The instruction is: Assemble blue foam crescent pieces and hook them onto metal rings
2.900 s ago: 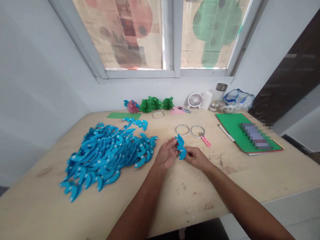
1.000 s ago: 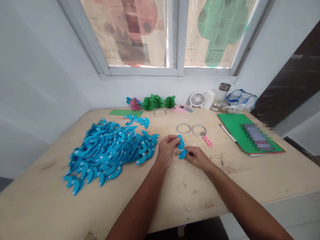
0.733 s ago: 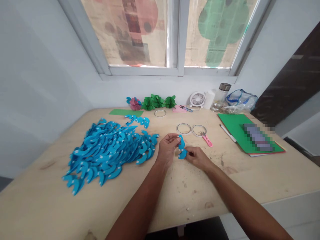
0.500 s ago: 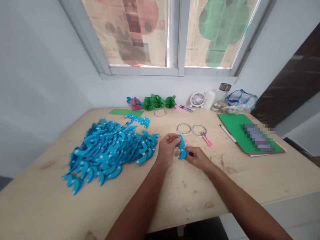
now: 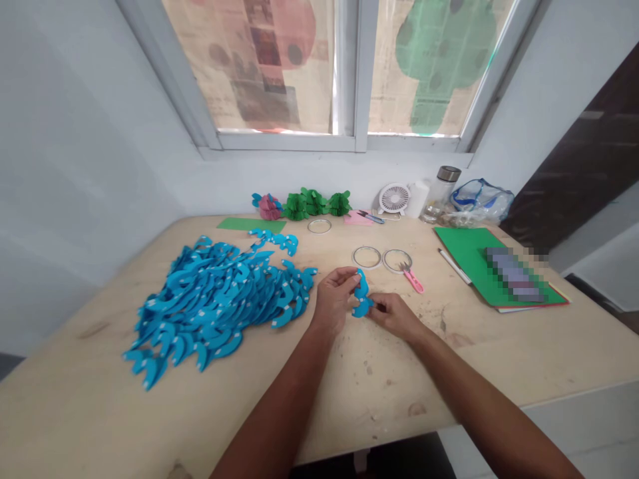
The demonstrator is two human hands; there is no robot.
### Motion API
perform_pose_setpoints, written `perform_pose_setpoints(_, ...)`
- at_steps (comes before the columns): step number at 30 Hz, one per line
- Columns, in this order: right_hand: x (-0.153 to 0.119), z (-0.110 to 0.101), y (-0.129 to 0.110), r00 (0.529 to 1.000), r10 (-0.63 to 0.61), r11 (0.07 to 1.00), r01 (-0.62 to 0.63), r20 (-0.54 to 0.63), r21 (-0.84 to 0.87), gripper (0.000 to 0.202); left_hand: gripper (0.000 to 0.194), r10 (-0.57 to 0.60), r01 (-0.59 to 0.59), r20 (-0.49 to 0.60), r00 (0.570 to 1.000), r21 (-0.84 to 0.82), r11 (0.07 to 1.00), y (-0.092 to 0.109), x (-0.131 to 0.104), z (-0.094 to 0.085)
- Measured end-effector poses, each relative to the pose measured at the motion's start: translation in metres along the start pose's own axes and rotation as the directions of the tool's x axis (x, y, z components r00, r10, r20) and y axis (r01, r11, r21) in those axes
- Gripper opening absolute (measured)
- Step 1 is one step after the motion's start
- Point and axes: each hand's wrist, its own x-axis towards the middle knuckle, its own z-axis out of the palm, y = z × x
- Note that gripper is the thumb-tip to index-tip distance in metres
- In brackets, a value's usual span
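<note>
Between my two hands is a small curved blue paper piece, made of joined arcs. My left hand pinches its upper end between thumb and fingers. At its lower right, my right hand grips the edge with closed fingertips. To the left lies a large heap of similar blue paper pieces, many with small white squares on them. Beyond my hands, two rolls of tape lie side by side, and pink-handled scissors rest against the right one.
Along the wall stand green paper shapes, a pink paper shape, a white fan and a glass bottle. Green sheets with a blurred object lie at the right, beside a pen.
The lower part of the blue piece has tilted slightly to the left between my fingers. Both hands keep nearly the same place and grip.
</note>
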Motion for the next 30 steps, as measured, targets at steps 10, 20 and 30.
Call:
perform_pose_setpoints(10, -0.0007, 0.0001, -0.0019, 1.0, 0.014, 1.0, -0.014, -0.005, -0.004, 0.02, 0.02, 0.016, -0.016, -0.007, 1.0, -0.011, 1.0, 0.0001, -0.0002, 0.0008)
perform_pose_setpoints(20, -0.0008, 0.0006, -0.0022, 1.0, 0.019, 1.0, -0.019, -0.006, -0.012, 0.019, 0.016, 0.017, -0.017, -0.034, 0.999, 0.024, 1.0, -0.002, 0.0003, 0.0009)
perform_pose_setpoints(30, -0.0007, 0.0002, -0.0033, 1.0, 0.009, 1.0, -0.009, -0.008, -0.023, 0.018, 0.017, 0.054, -0.054, -0.028, 0.998, 0.0, 0.999, 0.0012, -0.0042, 0.0047)
